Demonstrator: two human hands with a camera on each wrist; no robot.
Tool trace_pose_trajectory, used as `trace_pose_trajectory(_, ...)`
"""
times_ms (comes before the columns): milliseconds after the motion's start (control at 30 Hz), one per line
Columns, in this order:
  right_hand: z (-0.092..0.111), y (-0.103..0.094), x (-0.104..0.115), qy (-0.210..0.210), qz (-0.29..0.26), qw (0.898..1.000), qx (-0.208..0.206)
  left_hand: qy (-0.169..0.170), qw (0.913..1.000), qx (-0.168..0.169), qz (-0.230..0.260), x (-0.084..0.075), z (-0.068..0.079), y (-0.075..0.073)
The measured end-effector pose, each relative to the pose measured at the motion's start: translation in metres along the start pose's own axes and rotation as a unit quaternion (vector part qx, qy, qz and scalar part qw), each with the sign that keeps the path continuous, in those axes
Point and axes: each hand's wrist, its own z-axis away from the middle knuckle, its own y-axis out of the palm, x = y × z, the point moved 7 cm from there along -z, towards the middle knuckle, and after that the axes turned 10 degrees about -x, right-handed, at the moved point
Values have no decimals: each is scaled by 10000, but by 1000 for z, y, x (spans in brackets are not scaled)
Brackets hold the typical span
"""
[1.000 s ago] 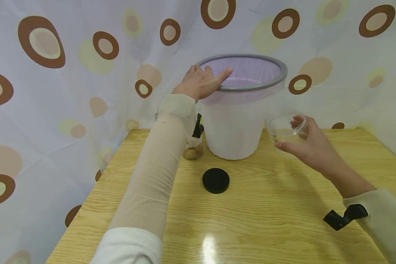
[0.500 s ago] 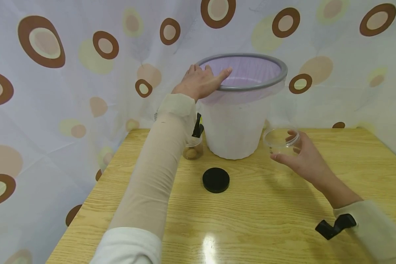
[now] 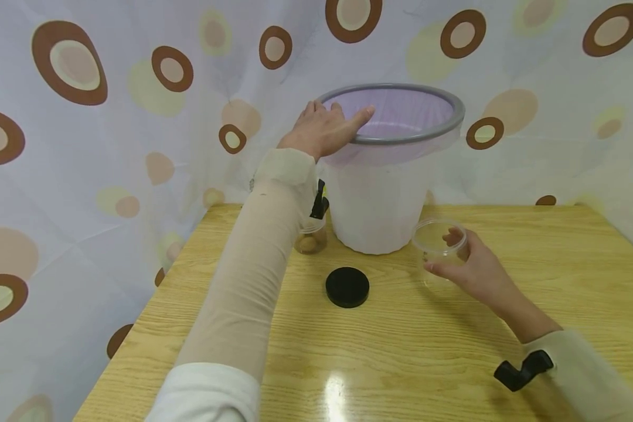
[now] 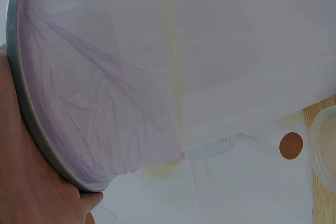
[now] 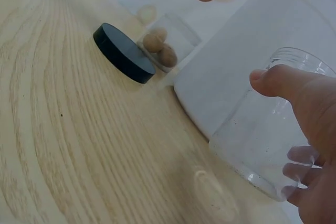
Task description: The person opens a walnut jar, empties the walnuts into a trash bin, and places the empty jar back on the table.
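Note:
In the head view my left hand [image 3: 324, 128] rests on the grey rim of a white waste bin [image 3: 380, 205], thumb spread out over the opening. The left wrist view shows this hand [image 4: 37, 166] along the rim, above the folded-over edge of a thin purple bin liner [image 4: 105, 108]. To the right of the bin, my right hand [image 3: 477, 269] grips a clear plastic jar [image 3: 438, 252] by its side. The jar's lid is off. In the right wrist view the thumb of this hand [image 5: 315, 114] lies near the jar's threaded neck, the fingers around its far side.
A black round lid [image 3: 347, 287] lies on the wooden table [image 3: 401, 363]. Behind my left forearm, beside the bin, stands a small clear jar [image 5: 181, 38] with several brown round things like walnuts [image 5: 153, 43]. A dotted curtain [image 3: 137, 117] hangs behind the table.
My right hand has lowered the clear jar toward the table and shifted it a little left, closer to the bin. My left hand stays on the rim.

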Motion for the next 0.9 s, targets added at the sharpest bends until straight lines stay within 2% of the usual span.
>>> trace_pose_trajectory(367, 3, 12, -13, 90, -46, 9998, 175, -39, 10000, 29, 14, 1, -2, 0)
trace_pose_trajectory(667, 6, 12, -23, 92, -231, 9996, 145, -39, 10000, 38, -17, -2, -3, 2)
trace_pose_trajectory(900, 8, 15, -30, 200, -386, 9985, 342, -132, 9998, -79, 120, 1, -5, 3)
